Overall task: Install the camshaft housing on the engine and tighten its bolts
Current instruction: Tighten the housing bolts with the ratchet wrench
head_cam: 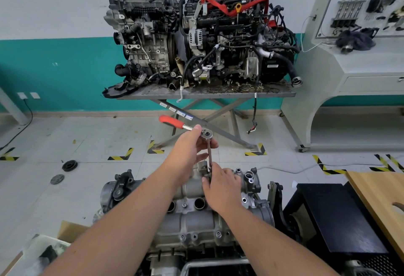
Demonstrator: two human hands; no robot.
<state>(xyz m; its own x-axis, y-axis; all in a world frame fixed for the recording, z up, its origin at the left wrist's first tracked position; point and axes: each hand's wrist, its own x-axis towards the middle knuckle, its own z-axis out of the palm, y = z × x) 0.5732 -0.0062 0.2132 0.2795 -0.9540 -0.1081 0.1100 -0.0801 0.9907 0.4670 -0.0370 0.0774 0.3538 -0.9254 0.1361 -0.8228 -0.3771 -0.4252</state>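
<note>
I'm working over the engine [192, 221] right below me, both arms reaching forward. My left hand [188, 149] is curling round the ratchet [206, 134] at its head, thumb up beside the chrome knob, and the red handle [171, 121] is sticking out to the left over open floor, so nothing is crowding it on that side. The extension [209, 157] is running straight down from the ratchet head to the far end of the housing [190, 221]. My right hand [223, 186] is pinching the bottom of that extension where it's meeting the housing; the socket and bolt are hiding under my fingers.

To the right, a black box [334, 216] and a wooden board [380, 197] are sitting close beside the engine, tighter on that side. A cardboard box [70, 231] is lying at lower left.

The housing is showing as bare grey cast aluminium, sitting on top of the engine, with two round plug wells [199, 203] between my arms and several bolt heads [218, 233] along its near edge.

Ahead, the grey tiled floor [87, 136] is carrying yellow-black corner marks. Two black discs [69, 165] are lying on it to the left. Beyond, two more engines are sitting on a scissor-leg counter [205, 94] against a white and teal wall, and a pale trainer panel [358, 35] is standing at right.
</note>
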